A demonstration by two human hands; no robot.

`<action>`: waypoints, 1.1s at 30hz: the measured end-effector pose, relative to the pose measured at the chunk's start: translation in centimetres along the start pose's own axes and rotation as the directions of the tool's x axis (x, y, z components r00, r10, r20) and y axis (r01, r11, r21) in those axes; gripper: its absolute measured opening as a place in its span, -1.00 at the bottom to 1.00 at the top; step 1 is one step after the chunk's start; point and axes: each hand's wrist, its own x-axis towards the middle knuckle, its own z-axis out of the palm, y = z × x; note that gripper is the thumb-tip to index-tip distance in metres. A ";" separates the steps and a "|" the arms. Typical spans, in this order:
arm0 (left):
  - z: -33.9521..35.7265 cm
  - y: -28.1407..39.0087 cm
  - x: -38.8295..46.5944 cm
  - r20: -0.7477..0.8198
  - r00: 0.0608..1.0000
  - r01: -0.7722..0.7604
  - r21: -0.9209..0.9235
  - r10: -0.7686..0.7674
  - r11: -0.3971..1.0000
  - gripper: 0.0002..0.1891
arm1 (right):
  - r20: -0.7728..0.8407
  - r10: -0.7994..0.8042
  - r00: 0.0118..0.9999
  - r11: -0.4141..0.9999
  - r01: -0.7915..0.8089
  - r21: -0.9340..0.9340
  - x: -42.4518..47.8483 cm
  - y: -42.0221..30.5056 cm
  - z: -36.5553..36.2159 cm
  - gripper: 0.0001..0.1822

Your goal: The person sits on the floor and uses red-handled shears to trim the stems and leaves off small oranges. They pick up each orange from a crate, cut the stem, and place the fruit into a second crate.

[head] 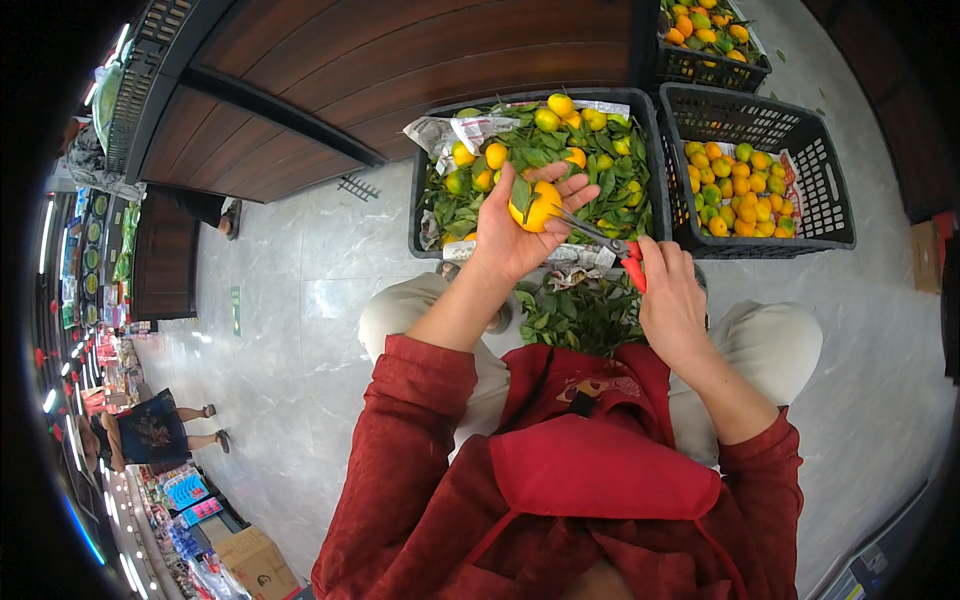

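Observation:
On the upturned palm of my left hand (511,225) rests a yellow-orange mandarin (541,208) with a green leaf on it. Red-handled pruning snips (615,247) are gripped in my right hand (673,300), and their narrow blades reach to the fruit's near side. Below both hands stands a black plastic crate (661,202) full of leafy mandarins, with newspaper (484,133) along its edge. To its right, a second black crate (817,120) holds several loose mandarins (739,187) on paper. A heap of cut green leaves (581,319) lies between my knees.
A third crate of mandarins (709,34) stands farther back at the right. Dark wood-panelled display stands (420,60) rise beyond the crates. On the left, a person (154,431) is on the tiled floor (262,360), near a cardboard box (255,562) and shop shelves.

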 end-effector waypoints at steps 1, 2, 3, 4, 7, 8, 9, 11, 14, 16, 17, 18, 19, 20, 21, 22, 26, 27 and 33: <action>-0.1 -0.1 0.0 0.010 1.000 0.008 -0.017 -0.008 1.000 -0.34 | -0.028 -0.017 0.999 0.999 0.016 -0.033 0.1 -0.1 -0.1 -0.45; -0.2 -0.3 -0.1 0.016 1.000 0.016 -0.038 -0.015 0.999 -0.34 | -0.056 -0.034 0.998 0.997 0.030 -0.066 0.2 -0.1 -0.1 -0.46; -0.2 -0.5 -0.1 0.023 0.999 0.026 -0.057 -0.025 0.998 -0.34 | -0.066 -0.030 0.997 0.996 0.025 -0.081 0.3 -0.1 -0.2 -0.46; -0.2 -0.6 -0.1 0.030 0.999 0.037 -0.076 -0.035 0.996 -0.34 | -0.075 -0.027 0.997 0.995 0.020 -0.096 0.4 0.0 -0.3 -0.46; 0.1 -1.2 -0.2 0.003 0.999 0.051 -0.052 -0.051 0.997 -0.35 | -0.115 -0.052 0.992 0.988 0.034 -0.149 0.7 0.3 -0.1 -0.48; 0.1 -1.3 -0.2 -0.005 0.999 0.051 -0.040 -0.052 0.998 -0.35 | -0.130 -0.066 0.989 0.985 0.044 -0.169 0.7 0.4 -0.1 -0.49; 0.2 -1.4 -0.2 -0.013 0.999 0.050 -0.028 -0.050 0.998 -0.35 | -0.124 -0.057 0.991 0.983 0.035 -0.179 0.8 0.4 -0.1 -0.49; 0.2 -1.4 -0.2 -0.014 0.999 0.052 -0.011 -0.052 0.999 -0.36 | -0.113 -0.040 0.993 0.980 0.017 -0.198 0.9 0.4 -0.2 -0.50; 0.0 -1.4 -0.1 -0.015 0.998 0.060 0.051 -0.059 0.997 -0.36 | -0.169 -0.121 0.978 0.955 0.069 -0.288 1.1 0.4 -0.3 -0.57; -0.3 -1.7 0.1 -0.038 0.997 0.068 0.154 -0.063 0.986 -0.35 | -0.183 -0.146 0.972 0.936 0.076 -0.345 1.0 0.3 0.1 -0.62; -0.4 -1.8 0.1 -0.065 0.996 0.075 0.162 -0.066 0.984 -0.35 | -0.190 -0.159 0.969 0.925 0.079 -0.373 0.9 0.3 0.2 -0.64; -0.4 -2.0 0.1 -0.091 0.994 0.081 0.169 -0.066 0.982 -0.34 | -0.173 -0.169 0.970 0.916 0.090 -0.391 0.8 0.3 0.3 -0.65; -0.5 -2.1 0.1 -0.117 0.991 0.087 0.176 -0.066 0.981 -0.33 | -0.157 -0.178 0.971 0.907 0.101 -0.408 0.7 0.3 0.4 -0.66; -0.6 -2.1 0.2 -0.152 0.986 0.095 0.177 -0.069 0.980 -0.33 | -0.140 -0.188 0.972 0.898 0.112 -0.426 0.6 0.3 0.4 -0.66; -0.6 -2.1 0.3 -0.187 0.980 0.104 0.177 -0.070 0.979 -0.33 | -0.123 -0.185 0.975 0.900 0.118 -0.420 0.5 0.3 0.4 -0.68; -0.7 -2.2 0.3 -0.222 0.972 0.113 0.177 -0.072 0.978 -0.33 | -0.106 -0.182 0.978 0.902 0.123 -0.413 0.5 0.4 0.4 -0.69; -1.1 -2.7 0.4 -0.313 0.949 0.112 0.248 -0.030 0.962 -0.35 | -0.026 -0.116 0.993 0.930 0.100 -0.354 0.3 0.8 0.9 -0.75; -1.3 -2.7 0.4 -0.338 0.941 0.102 0.261 -0.008 0.960 -0.37 | -0.009 -0.096 0.995 0.948 0.089 -0.307 0.3 0.9 1.0 -0.77; -6.8 -2.8 2.2 -0.628 0.772 0.117 0.298 0.102 0.947 -0.49 | 0.206 0.123 0.971 0.946 -0.178 0.271 0.0 2.4 1.0 -0.74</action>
